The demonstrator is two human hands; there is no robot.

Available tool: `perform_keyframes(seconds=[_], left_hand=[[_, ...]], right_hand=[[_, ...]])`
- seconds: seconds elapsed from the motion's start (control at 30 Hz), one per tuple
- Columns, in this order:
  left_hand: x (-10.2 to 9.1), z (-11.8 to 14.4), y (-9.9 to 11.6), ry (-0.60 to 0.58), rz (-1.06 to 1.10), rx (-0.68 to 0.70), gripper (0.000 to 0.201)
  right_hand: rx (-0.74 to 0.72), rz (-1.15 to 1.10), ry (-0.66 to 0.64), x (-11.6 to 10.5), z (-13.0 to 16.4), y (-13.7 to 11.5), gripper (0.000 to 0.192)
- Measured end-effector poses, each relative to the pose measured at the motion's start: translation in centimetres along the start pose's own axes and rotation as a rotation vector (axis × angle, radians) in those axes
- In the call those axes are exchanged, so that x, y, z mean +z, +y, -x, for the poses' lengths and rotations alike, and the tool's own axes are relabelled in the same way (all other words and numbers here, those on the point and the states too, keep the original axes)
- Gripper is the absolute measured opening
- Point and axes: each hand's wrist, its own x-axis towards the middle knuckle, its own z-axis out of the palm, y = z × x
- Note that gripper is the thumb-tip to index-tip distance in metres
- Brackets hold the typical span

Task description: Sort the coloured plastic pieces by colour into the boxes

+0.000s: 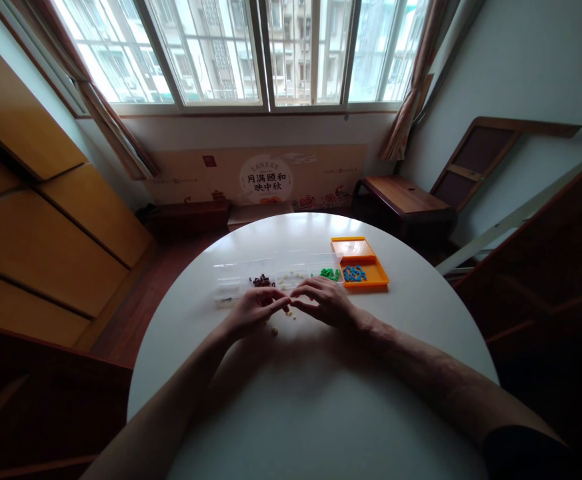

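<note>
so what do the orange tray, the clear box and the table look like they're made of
The orange tray looks like moulded plastic: uniform bright colour, thin raised rim, slight sheen. The clear box seems to be transparent plastic with dividers, since the beads show through its walls. The table has a smooth, white, matte top, maybe laminate or painted board; its core cannot be told.

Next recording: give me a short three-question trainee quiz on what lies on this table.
1. True or false: the blue beads lie in the orange plastic tray.
2. Which beads lie nearest the left hand and right hand: A dark red, B pale loose beads, C green?
3. What shape is the white table?

Key: 1 true; 2 B; 3 round.
</note>
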Motion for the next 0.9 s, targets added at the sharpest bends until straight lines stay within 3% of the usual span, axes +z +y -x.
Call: perform_keyframes(seconds=[0.2,0.4,0.53,0.67,0.9], left_hand=[[-0.3,0.0,0.7,0.012,-0.009,0.003,0.039],[-1.9,0.6,1.3,0.031,-0.180,0.072,0.032],[-3.0,1.4,1.7,-0.098,-0.286,0.150,0.020],[-3.5,2.0,1.9,-0.237,-0.294,0.116,0.017],[-4.0,2.0,1.9,-0.388,-0.248,0.005,0.024]], right_hand=[[-0.005,-0.003,0.023,-0.1,-0.2,-0.1,0.008],[0.072,-0.013,0.080,-0.3,-0.5,-0.3,0.010],[0.215,0.054,0.148,-0.1,-0.4,0.1,0.012],[0.343,0.112,0.181,0.1,-0.4,0.6,0.012],[0.375,0.115,0.138,0.0,-0.6,0.2,0.014]])
